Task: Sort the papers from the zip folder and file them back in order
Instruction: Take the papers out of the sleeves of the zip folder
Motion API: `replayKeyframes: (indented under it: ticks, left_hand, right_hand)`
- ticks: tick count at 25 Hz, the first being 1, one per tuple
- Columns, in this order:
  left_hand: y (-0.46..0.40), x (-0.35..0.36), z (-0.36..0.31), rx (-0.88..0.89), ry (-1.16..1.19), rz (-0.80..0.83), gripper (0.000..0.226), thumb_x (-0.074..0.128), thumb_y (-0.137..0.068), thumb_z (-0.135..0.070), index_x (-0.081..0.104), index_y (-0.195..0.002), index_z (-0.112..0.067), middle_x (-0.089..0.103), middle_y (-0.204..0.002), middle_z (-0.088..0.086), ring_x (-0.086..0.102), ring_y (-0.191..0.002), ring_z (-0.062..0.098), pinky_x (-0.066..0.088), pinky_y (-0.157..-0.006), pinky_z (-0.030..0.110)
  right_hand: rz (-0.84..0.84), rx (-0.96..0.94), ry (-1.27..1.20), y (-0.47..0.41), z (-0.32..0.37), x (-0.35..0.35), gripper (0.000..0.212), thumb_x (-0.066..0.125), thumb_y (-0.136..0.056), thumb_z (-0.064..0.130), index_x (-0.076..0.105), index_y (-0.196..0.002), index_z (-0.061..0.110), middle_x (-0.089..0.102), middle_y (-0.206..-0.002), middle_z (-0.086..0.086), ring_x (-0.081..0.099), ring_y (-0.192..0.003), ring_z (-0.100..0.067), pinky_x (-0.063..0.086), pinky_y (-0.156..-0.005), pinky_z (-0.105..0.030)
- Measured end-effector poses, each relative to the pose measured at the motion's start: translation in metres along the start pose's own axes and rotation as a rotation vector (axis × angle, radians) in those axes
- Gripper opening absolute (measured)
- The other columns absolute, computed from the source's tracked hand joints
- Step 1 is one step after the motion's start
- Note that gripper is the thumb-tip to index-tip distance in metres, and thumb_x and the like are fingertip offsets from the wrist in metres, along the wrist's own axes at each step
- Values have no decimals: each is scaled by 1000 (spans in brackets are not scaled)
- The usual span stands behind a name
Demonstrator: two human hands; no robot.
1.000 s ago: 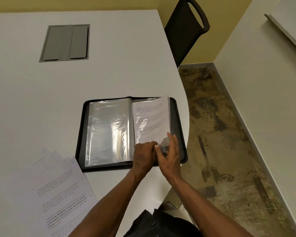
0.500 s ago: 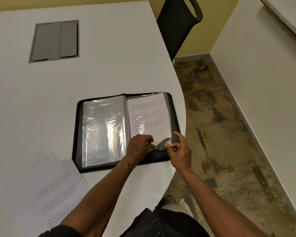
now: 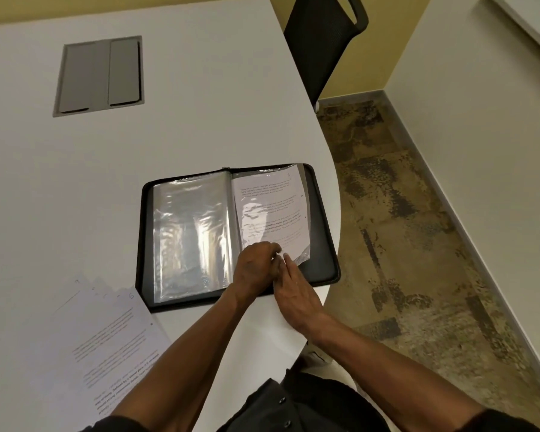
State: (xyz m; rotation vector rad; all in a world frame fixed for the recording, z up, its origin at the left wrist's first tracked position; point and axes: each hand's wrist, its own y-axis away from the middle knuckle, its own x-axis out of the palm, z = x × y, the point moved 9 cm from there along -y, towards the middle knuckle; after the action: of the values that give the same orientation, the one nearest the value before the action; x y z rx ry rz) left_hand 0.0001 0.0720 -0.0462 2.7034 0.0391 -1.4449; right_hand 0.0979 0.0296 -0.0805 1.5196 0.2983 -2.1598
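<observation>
White round-edged table (image 3: 138,182): fills the left and centre of the head view. All places below are given relative to the black zip folder.

Black zip folder with clear plastic sleeves (image 3: 320,254): lies open and flat at the table's near right edge. Left-hand clear sleeve page (image 3: 189,235) shows no sheet inside. Right-hand page holds a white printed sheet marked "3" (image 3: 272,207), inside a sleeve; the sheet's lower right corner curls up off the black cover.

Black chair (image 3: 321,42): beyond the folder, past the table's far right edge.

Loose fanned stack of white printed papers (image 3: 106,344): near-left of the folder, top corner just beside the folder's near-left corner; a handwritten "6" shows on one sheet.

Grey rectangular hatch (image 3: 99,74) set in the table: well beyond the folder, to the far left.

Right hand (image 3: 296,294): over the folder's near edge, fingers fairly straight, tips at the lower edge of the printed sheet's sleeve.

Left hand (image 3: 256,266): just left of the right hand and touching it, fingers curled, pinching the sleeve's lower edge.
</observation>
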Motion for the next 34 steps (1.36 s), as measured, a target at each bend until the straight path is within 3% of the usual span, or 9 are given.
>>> replayKeyframes:
  ticks: [3, 7, 9, 12, 17, 20, 24, 27, 34]
  left_hand:
    - [3, -3, -7, 31, -6, -8, 24, 57, -96, -32, 72, -102, -15, 73, -95, 4, 66, -84, 20, 52, -79, 30]
    - [9, -1, -12, 49, -18, -2, 27, 54, -94, -35, 72, -101, -16, 73, -92, 3, 66, -80, 20, 54, -74, 33]
    - [9, -4, -15, 46, 5, -9, 27, 55, -92, -31, 71, -106, -15, 73, -96, 4, 67, -83, 21, 54, -77, 35]
    - [14, -7, -6, 41, 51, -14, 31, 60, -90, -23, 68, -118, -13, 72, -107, 4, 67, -93, 21, 53, -85, 33]
    - [43, -14, 18, -15, 148, -149, 32, 70, -85, -23, 69, -115, -12, 72, -107, 3, 67, -94, 17, 46, -84, 21]
    - [69, -14, 44, -155, 238, -203, 28, 65, -87, -30, 70, -109, -14, 70, -103, 0, 65, -90, 15, 45, -79, 20]
    - [107, -1, 68, -310, 277, -174, 28, 63, -89, -36, 68, -109, -17, 65, -101, -5, 63, -89, 13, 54, -76, 29]
    - [125, 8, 72, -446, 288, -109, 34, 69, -89, -34, 64, -118, -16, 60, -111, -5, 54, -99, 9, 41, -83, 22]
    - [143, 24, 87, -794, 627, 109, 76, 77, -83, -37, 41, -147, -17, 58, -135, 7, 58, -115, 24, 50, -92, 36]
  right_hand:
    - [40, -194, 451, -14, 9, 2, 54, 65, -94, 19, 51, -142, -3, 52, -145, -24, 47, -137, -37, 26, -121, -46]
    - [264, -138, 841, -41, -9, 4, 66, 41, -106, 20, 5, -157, 0, 7, -161, -32, 14, -150, -47, 12, -124, -56]
    - [299, -118, 840, -46, -9, -3, 63, 41, -106, 17, 11, -157, -1, 20, -160, -31, 24, -147, -48, 18, -122, -56]
    - [332, -370, 958, -41, 11, -2, 44, 50, -102, 11, 44, -144, 1, 57, -136, -23, 59, -119, -38, 44, -105, -49]
    - [366, -452, 663, -19, 22, -5, 6, 68, -92, 13, 71, -94, 8, 70, -82, -10, 68, -76, -28, 51, -85, -42]
    - [220, -498, 611, 4, 20, -7, 24, 88, -65, 15, 65, -58, 14, 56, -54, -4, 56, -48, -22, 48, -57, -33]
    - [142, -401, 529, 39, 10, -12, 29, 88, -59, 14, 59, -57, 18, 52, -55, 0, 49, -48, -18, 42, -52, -30]
    - [106, -278, 419, 64, 5, -14, 32, 88, -58, 10, 58, -58, 20, 51, -55, 2, 48, -47, -16, 40, -50, -29]
    - [-50, -137, 116, 120, 18, -43, 10, 83, -75, 19, 74, -80, 21, 71, -78, 4, 65, -66, -16, 56, -59, -32]
